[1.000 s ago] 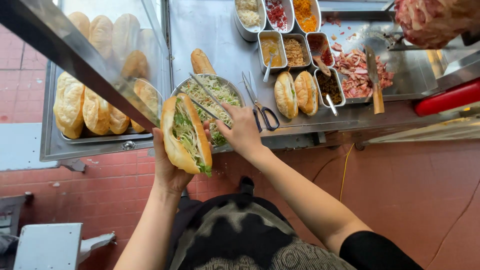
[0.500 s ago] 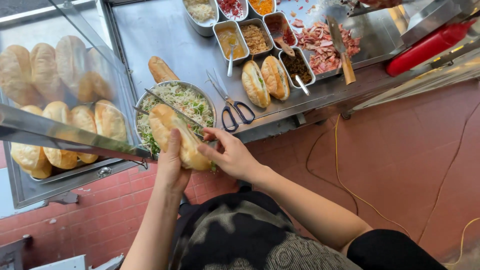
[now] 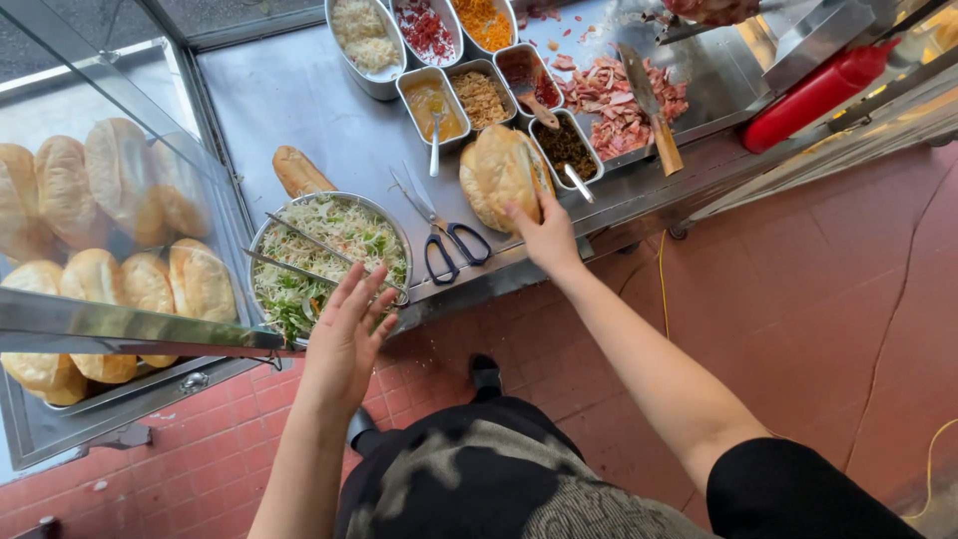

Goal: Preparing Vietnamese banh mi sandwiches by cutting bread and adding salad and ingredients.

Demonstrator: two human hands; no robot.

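1. Head view: a long stainless steel counter point(image 3: 299, 110) carries everything. A round metal bowl of shredded greens point(image 3: 329, 197) sits at its near edge and serves as the landmark.
2. Left of the bowl stands a glass bread case point(image 3: 120, 180) stacked with pale rolls.
3. Right of the bowl, past the scissors, lie two golden split bread rolls point(image 3: 499, 165), side by side.
4. The right hand point(image 3: 544, 232) lies flat on the nearer roll, fingertips touching its crust. It is not clenched, and whether it grips I cannot tell.
5. The left hand point(image 3: 349, 334) hovers released and empty at the bowl's near rim, fingers spread.
6. Black-handled scissors point(image 3: 449, 245) lie just right of the bowl; metal tongs point(image 3: 299, 240) rest across the greens.
7. Judged from this, the step is placing or steadying the roll beside its twin. A next move would call for a firm grip around the roll's sides so that it stays closed.
8. The roll's filling is hidden. The case frame covers the bowl's left rim, and whatever is at the far right corner beyond the bowl is cut off.
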